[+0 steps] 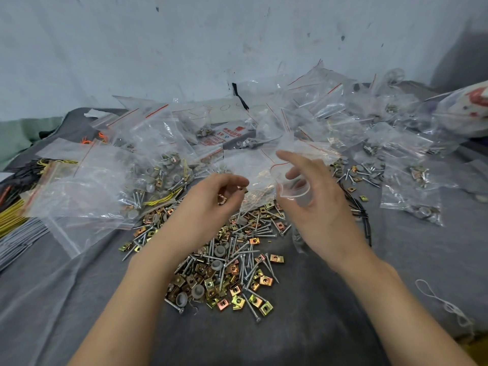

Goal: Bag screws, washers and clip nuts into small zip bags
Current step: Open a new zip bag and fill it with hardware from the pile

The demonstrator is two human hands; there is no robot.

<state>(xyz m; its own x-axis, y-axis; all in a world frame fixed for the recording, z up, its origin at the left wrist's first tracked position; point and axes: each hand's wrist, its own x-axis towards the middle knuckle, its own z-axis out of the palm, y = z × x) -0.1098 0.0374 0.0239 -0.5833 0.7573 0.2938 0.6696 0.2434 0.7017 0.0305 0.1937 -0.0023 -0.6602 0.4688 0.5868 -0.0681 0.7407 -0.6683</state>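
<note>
A loose pile of silver screws, brass-coloured clip nuts and grey washers (224,262) lies on the dark grey cloth between my forearms. Above its far edge, my left hand (211,199) is curled round a few clip nuts (221,198), one of which shows at the fingertips. My right hand (317,202) grips a small clear zip bag (295,192) with its mouth held open toward the left hand. That hand's forefinger is stretched out above the bag. A short gap separates the two hands.
Many filled zip bags with red seal lines (343,122) are heaped along the back and right. Larger bags of parts (158,175) lie to the left, beside yellow wires (10,217). Black ties (361,215) and a white string (446,307) lie on the right.
</note>
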